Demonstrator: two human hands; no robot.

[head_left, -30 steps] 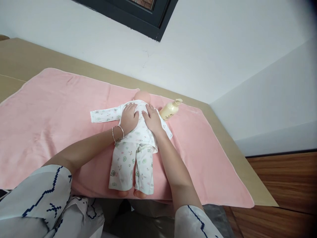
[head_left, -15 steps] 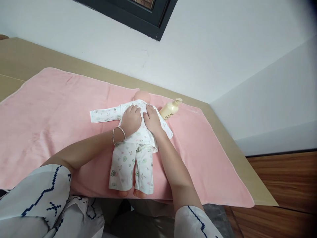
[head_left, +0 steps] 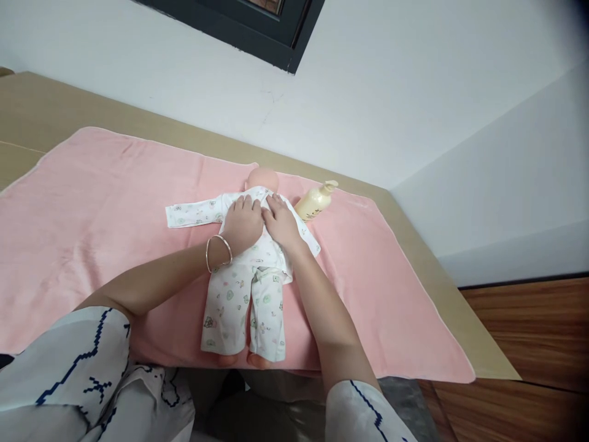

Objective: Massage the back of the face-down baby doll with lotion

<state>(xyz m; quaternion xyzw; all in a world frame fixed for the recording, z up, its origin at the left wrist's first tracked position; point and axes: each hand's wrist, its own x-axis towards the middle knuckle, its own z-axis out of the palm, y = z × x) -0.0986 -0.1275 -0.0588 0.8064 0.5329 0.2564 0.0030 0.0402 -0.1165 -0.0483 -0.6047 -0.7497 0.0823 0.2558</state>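
A baby doll (head_left: 263, 178) in a white printed top (head_left: 257, 250) and matching trousers (head_left: 227, 307) lies on a pink blanket (head_left: 124, 184), its head away from me and its feet at the near edge. My left hand (head_left: 242, 226) rests flat on the left of the doll's upper body, fingers stretched out, with a bangle (head_left: 219, 253) on the wrist. Beside it, my right hand (head_left: 281, 222) lies on the right of the upper body, fingers extended. Neither hand grips anything. Just right of the doll, a cream pump bottle (head_left: 315, 201) lies tilted on the blanket.
The blanket covers much of a tan table (head_left: 184, 130) set against a white wall (head_left: 207, 67). A dark window frame (head_left: 276, 37) is above. Brown wooden panels (head_left: 529, 325) stand at the lower right.
My right hand has shifted very slightly left and inward on the doll's upper body, closer to my left hand. The doll and bottle stay in place; the view has moved slightly.
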